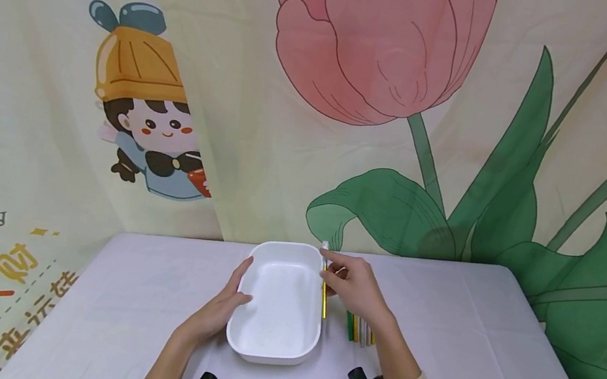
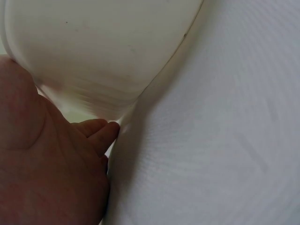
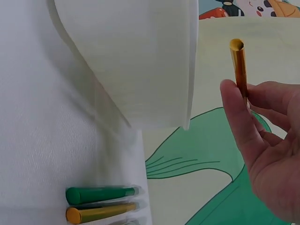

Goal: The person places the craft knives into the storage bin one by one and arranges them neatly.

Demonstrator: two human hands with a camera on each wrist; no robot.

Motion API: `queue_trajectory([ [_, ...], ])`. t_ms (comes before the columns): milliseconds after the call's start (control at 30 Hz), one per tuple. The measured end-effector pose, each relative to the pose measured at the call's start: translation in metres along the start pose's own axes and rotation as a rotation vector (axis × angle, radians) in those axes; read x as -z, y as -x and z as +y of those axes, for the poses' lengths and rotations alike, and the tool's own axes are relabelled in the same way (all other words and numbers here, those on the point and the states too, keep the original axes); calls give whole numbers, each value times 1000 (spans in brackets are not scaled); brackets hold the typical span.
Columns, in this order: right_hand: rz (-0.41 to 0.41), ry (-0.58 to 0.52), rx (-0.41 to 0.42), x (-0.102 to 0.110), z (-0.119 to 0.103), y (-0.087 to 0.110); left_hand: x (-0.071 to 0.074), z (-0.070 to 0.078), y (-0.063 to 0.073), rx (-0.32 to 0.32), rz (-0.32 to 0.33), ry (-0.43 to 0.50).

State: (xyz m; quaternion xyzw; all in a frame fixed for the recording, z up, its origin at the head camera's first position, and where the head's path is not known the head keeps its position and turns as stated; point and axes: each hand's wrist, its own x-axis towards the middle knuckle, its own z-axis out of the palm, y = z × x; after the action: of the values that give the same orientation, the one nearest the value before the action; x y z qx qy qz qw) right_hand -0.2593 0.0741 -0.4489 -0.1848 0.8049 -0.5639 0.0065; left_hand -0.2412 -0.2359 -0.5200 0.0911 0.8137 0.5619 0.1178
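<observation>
gold tube (image 1: 324, 304): pinching in right hand (image 1: 357, 287) near far edge of bench (image 1: 437, 323), gripping white tray (image 1: 277, 308) with left hand (image 1: 212, 313); likely positioning, needs tray clearance next.

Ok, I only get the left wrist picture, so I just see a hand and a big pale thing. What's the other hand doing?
Observer: The right hand pinches a gold pen-like tube near the right side of the white tray.

Operator: Cool! Are there any more tubes?

Observer: Yes, a green tube lies on the table, to the right of the tray, beside yellow and silvery ones.

Operator: And what's at the back?

Observer: Behind the table hangs a backdrop printed with pink tulips and a cartoon figure in an orange hat.
</observation>
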Motion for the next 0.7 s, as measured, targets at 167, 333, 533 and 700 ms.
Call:
queue_trajectory([
  [167, 6, -40, 14, -5, -2, -1, 1, 1, 1, -19, -8, 2],
  [333, 10, -46, 22, -10, -6, -1, 0, 2, 2, -13, -8, -5],
  [533, -19, -64, 45, -16, -7, -1, 1, 2, 2, -13, -3, -3],
  [700, -50, -108, 42, -21, -6, -3, 1, 2, 2, -8, -9, 15],
])
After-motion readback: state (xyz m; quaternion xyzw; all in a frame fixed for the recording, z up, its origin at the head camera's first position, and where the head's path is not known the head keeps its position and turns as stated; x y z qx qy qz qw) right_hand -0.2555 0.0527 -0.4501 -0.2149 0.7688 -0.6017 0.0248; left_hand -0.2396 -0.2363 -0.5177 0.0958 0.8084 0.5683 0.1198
